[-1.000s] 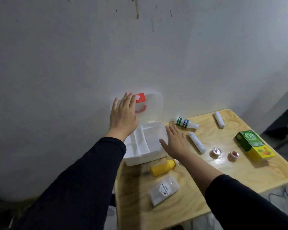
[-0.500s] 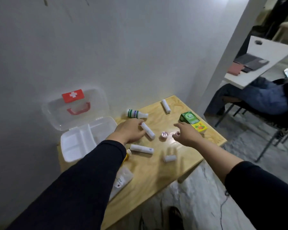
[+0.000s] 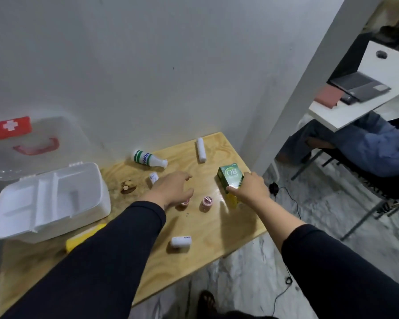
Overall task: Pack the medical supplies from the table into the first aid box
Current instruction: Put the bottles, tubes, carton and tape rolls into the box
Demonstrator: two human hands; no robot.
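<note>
The first aid box (image 3: 55,199) sits open at the worktop's (image 3: 217,229) left edge, trays bare. Your right grip (image 3: 249,188) grasps the green carton (image 3: 230,178) near the right edge; your left grip (image 3: 171,189) hovers released above a tape roll (image 3: 184,202). Next, I judge, carry the carton across into the box.

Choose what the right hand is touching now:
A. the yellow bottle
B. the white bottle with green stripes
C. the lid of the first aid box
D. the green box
D: the right hand is closed around the green box near the table's right edge, far from the other things listed.
</note>
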